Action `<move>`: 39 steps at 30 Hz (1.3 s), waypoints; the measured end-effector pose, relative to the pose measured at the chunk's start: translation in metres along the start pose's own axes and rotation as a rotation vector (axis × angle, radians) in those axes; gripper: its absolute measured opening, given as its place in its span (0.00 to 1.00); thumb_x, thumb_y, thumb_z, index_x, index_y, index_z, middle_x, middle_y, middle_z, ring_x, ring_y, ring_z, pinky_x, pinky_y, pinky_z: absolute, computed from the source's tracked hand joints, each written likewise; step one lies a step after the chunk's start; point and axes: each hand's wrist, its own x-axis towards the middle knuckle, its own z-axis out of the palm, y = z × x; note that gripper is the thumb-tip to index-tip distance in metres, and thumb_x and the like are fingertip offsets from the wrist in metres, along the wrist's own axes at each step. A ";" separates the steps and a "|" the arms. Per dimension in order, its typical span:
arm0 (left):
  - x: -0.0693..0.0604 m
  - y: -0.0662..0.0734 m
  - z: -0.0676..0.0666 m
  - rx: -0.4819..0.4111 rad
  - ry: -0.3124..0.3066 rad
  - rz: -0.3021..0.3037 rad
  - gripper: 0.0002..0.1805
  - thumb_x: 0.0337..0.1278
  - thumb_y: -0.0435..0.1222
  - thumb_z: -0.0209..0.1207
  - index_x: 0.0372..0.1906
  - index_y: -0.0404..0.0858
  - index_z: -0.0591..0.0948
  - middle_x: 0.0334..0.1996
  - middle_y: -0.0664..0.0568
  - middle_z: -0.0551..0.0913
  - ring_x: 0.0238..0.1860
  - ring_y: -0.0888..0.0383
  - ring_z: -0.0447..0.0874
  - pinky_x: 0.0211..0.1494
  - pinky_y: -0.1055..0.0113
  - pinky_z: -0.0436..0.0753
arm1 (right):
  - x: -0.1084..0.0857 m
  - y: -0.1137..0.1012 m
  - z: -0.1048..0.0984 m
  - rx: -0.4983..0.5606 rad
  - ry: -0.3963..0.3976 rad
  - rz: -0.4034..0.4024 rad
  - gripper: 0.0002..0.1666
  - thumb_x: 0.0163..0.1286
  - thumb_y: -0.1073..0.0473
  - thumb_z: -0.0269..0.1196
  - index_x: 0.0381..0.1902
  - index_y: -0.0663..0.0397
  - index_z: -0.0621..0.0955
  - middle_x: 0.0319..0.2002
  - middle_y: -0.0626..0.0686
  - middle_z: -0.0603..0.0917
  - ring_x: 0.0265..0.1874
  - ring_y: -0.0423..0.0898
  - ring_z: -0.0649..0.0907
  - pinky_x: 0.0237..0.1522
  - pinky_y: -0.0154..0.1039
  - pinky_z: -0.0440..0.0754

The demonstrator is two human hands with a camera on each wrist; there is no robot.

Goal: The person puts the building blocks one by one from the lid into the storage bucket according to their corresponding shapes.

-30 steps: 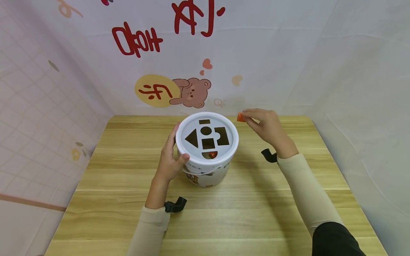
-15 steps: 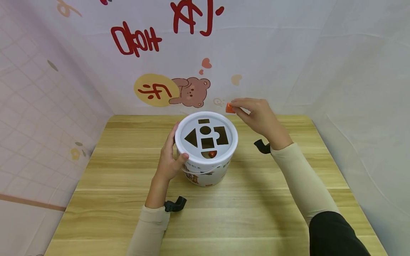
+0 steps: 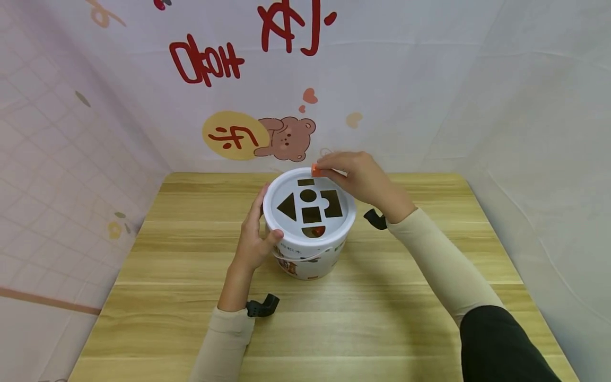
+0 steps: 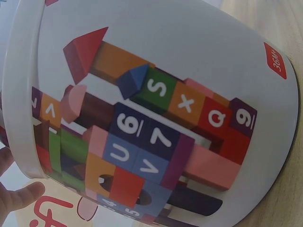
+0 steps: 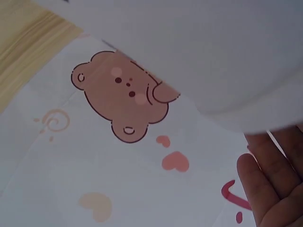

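Note:
A white bucket (image 3: 305,260) with printed pictures stands upright on the table, its white lid (image 3: 286,183) pierced by several shaped holes. My left hand (image 3: 253,239) holds the bucket's left side, thumb at the front rim and fingers round the side. Between the thumb and fingers of my right hand (image 3: 355,172) is a small orange block (image 3: 316,170), pinched just over the lid's far edge. A red block (image 3: 317,231) shows through the half-round hole. In the right wrist view the fingers (image 5: 274,175) appear at the lower right, and the orange block is hidden.
The wooden table (image 3: 167,254) meets a white cloth backdrop (image 3: 406,95) with a printed bear (image 3: 288,138) just behind the bucket. Cloth also borders the left and right sides. A thin handle (image 3: 305,259) hangs against the bucket's front.
My right hand has moved left with the orange block, rising at first, from beside the bucket to over the lid's far edge. The left hand and the bucket stay in place.

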 end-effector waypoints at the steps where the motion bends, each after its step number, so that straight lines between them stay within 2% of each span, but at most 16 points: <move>1: 0.000 0.000 0.000 0.000 -0.001 -0.001 0.67 0.51 0.81 0.56 0.85 0.40 0.57 0.80 0.50 0.65 0.74 0.47 0.70 0.74 0.36 0.67 | 0.001 -0.001 0.002 -0.001 -0.015 -0.003 0.14 0.65 0.71 0.74 0.48 0.59 0.91 0.46 0.52 0.92 0.55 0.53 0.88 0.68 0.42 0.77; 8: 0.001 -0.002 0.000 -0.003 -0.007 0.001 0.66 0.52 0.80 0.57 0.85 0.42 0.57 0.80 0.50 0.65 0.74 0.48 0.69 0.74 0.37 0.66 | 0.007 -0.004 0.012 -0.034 -0.104 0.004 0.11 0.70 0.66 0.72 0.49 0.57 0.91 0.47 0.51 0.92 0.53 0.49 0.89 0.70 0.46 0.76; 16: 0.000 -0.004 0.000 -0.003 -0.009 0.003 0.65 0.53 0.79 0.57 0.85 0.41 0.57 0.80 0.51 0.65 0.74 0.48 0.70 0.73 0.37 0.68 | 0.012 -0.004 0.021 -0.050 -0.127 -0.012 0.08 0.71 0.63 0.72 0.46 0.55 0.91 0.45 0.50 0.92 0.49 0.48 0.89 0.57 0.45 0.84; 20: 0.000 -0.003 0.000 -0.001 -0.010 0.003 0.65 0.53 0.79 0.56 0.85 0.41 0.56 0.80 0.51 0.65 0.74 0.49 0.70 0.73 0.37 0.67 | 0.009 -0.002 0.021 -0.046 -0.143 0.038 0.14 0.73 0.60 0.72 0.52 0.59 0.90 0.52 0.56 0.90 0.55 0.53 0.88 0.62 0.49 0.81; 23: 0.001 -0.003 0.001 -0.001 -0.008 0.004 0.65 0.53 0.79 0.57 0.85 0.42 0.57 0.80 0.51 0.65 0.74 0.49 0.70 0.73 0.36 0.67 | 0.003 0.005 0.017 -0.042 -0.123 0.100 0.19 0.74 0.58 0.71 0.58 0.62 0.87 0.58 0.60 0.88 0.62 0.58 0.84 0.70 0.52 0.75; 26: 0.002 -0.003 0.001 0.001 -0.005 0.002 0.65 0.52 0.80 0.57 0.85 0.42 0.57 0.80 0.51 0.66 0.74 0.48 0.70 0.73 0.36 0.67 | -0.008 0.017 0.010 -0.016 -0.075 0.170 0.19 0.75 0.59 0.69 0.59 0.62 0.87 0.58 0.60 0.88 0.63 0.59 0.83 0.70 0.53 0.75; 31: 0.000 -0.003 0.001 0.006 -0.006 -0.001 0.65 0.52 0.80 0.57 0.85 0.43 0.57 0.80 0.50 0.65 0.74 0.47 0.70 0.73 0.36 0.67 | -0.038 0.041 0.006 -0.002 -0.034 0.341 0.18 0.80 0.59 0.64 0.61 0.62 0.85 0.59 0.61 0.87 0.63 0.60 0.83 0.67 0.57 0.77; 35: -0.001 -0.003 0.001 0.008 -0.004 -0.001 0.64 0.52 0.80 0.56 0.85 0.45 0.57 0.80 0.51 0.66 0.74 0.47 0.69 0.73 0.35 0.67 | -0.067 0.059 0.018 -0.008 -0.075 0.460 0.20 0.82 0.56 0.62 0.64 0.60 0.84 0.61 0.60 0.86 0.64 0.60 0.82 0.67 0.59 0.77; 39: 0.000 -0.002 0.000 0.008 -0.002 0.005 0.64 0.52 0.80 0.56 0.86 0.47 0.57 0.80 0.50 0.66 0.74 0.47 0.70 0.73 0.36 0.67 | -0.097 0.073 0.041 0.008 -0.120 0.501 0.22 0.78 0.56 0.67 0.65 0.56 0.84 0.61 0.58 0.86 0.62 0.59 0.84 0.64 0.59 0.79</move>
